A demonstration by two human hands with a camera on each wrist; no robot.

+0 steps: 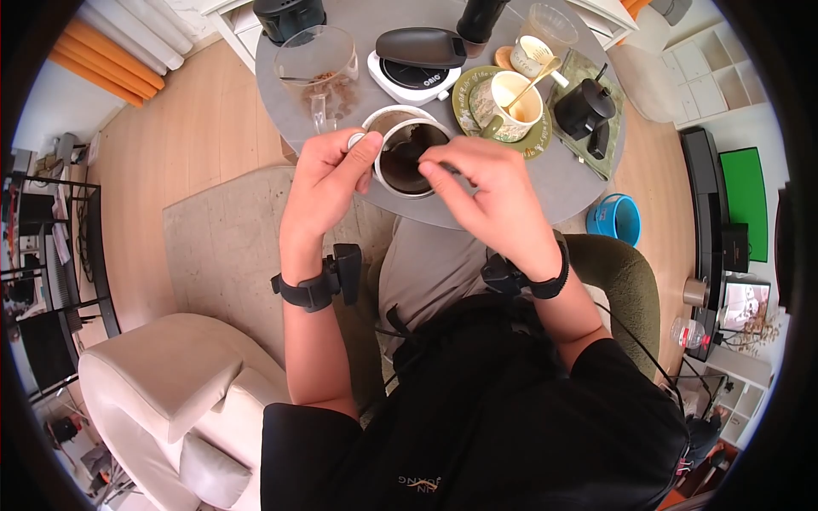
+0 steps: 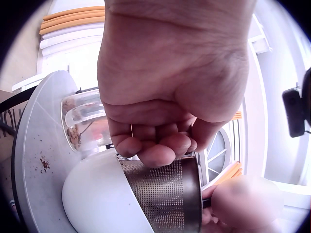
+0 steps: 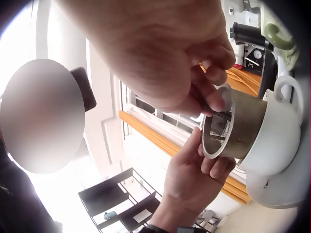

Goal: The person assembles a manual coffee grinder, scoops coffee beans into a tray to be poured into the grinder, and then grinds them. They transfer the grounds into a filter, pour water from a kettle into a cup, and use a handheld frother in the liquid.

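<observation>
A metal mesh strainer [image 2: 160, 194] with a solid rim leans tilted in the mouth of a white cup [image 3: 277, 145]. Dark residue coats its inside in the head view. My left hand [image 1: 334, 170] grips the strainer at its left rim, fingers curled in the left wrist view. My right hand [image 1: 494, 179] pinches a slim dark utensil [image 2: 207, 203] at the opposite side, its fingertips at the strainer's opening. The utensil's far end reaches inside the strainer and its kind is hidden.
On the grey table [image 1: 281, 111] stand a glass jug [image 1: 316, 64] with brown bits, a white-and-black appliance [image 1: 416, 77], a patterned cup [image 1: 511, 102] with a gold spoon on a green saucer [image 1: 464, 98], and a black pot [image 1: 584, 109] on a cloth. A blue bucket [image 1: 613, 220] is on the floor.
</observation>
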